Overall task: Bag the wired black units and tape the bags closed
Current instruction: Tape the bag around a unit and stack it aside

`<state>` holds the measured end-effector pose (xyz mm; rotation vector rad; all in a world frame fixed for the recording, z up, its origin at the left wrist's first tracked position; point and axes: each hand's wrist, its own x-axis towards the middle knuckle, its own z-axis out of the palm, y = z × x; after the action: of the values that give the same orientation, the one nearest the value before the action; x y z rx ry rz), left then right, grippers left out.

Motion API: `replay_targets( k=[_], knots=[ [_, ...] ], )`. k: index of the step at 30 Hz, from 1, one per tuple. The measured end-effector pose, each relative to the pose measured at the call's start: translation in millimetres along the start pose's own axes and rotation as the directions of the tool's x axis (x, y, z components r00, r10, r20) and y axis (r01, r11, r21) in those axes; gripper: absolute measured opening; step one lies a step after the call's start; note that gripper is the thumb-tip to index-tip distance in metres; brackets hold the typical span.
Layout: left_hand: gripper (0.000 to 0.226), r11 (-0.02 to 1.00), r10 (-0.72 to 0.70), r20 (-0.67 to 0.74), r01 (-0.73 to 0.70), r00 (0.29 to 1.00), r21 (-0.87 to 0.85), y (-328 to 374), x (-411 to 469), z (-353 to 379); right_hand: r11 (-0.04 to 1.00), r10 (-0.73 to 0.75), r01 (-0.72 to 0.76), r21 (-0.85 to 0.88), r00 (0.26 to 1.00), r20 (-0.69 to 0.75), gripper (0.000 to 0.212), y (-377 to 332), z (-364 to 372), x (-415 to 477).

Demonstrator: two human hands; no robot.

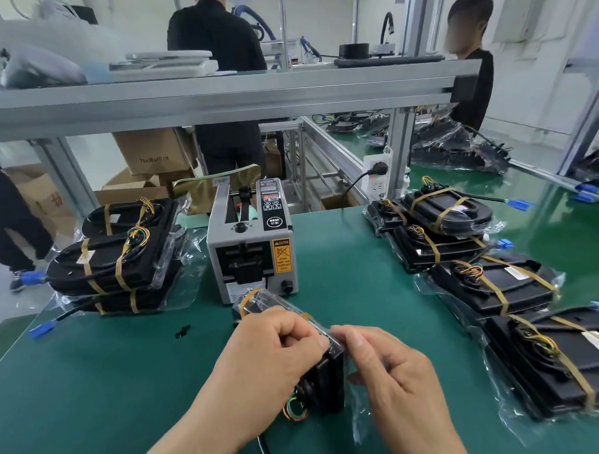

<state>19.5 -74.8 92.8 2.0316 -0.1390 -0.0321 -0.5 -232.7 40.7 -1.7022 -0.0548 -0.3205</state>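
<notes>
Wired black unit [327,375]: one, in a clear bag [280,302], standing on edge at the near middle of the green worktop [127,385], directly before the tape dispenser; coiled coloured wires are seen at its lower end.

Left hand [278,343]: fingers curled, the clear bag pinched at the unit's top edge.

Right hand [391,369]: thumb and forefinger closed on the same bag edge, tips nearly meeting the left hand's.

Tape dispenser [251,242]: grey, at the middle of the worktop; marked "SEMI" on a black round label and "CAUTION" on a yellow label, whose smaller print cannot be read.

Bagged units, left stack [116,260]: piled at the left edge, bound with brown tape; a blue connector [42,329] trails from it.

Bagged units, right row [497,281]: overlapped along the right edge, taped likewise.

Cardboard box [153,153]: behind the worktop, printed "75x36x40 CM".
</notes>
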Motion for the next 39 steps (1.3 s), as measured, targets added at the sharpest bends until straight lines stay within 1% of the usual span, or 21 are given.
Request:
replay_targets(
  k=[8,22,30,39],
  knots=[
    [0.014,0.997,0.026,0.005,-0.026,1.000,0.075,-3.5,2.3,0.6,0.999,-0.017,0.017,0.035,1.000,-0.002,0.024,-1.2,0.9,0.1],
    [0.012,0.994,0.026,0.010,-0.027,1.000,0.104,-3.4,3.6,-0.7,1.000,-0.009,0.009,0.027,1.000,0.007,0.023,-3.1,1.0,-2.0],
    [0.011,0.989,0.061,0.029,-0.064,0.998,0.131,-4.4,4.5,-2.6,1.000,-0.021,0.021,0.010,0.999,0.024,0.024,-4.1,0.7,-3.1],
    [0.014,0.991,0.063,0.026,-0.066,0.998,0.119,-5.6,4.2,-2.8,0.999,-0.034,0.034,0.017,0.999,0.020,0.022,-4.7,1.8,-3.4]
  ],
)
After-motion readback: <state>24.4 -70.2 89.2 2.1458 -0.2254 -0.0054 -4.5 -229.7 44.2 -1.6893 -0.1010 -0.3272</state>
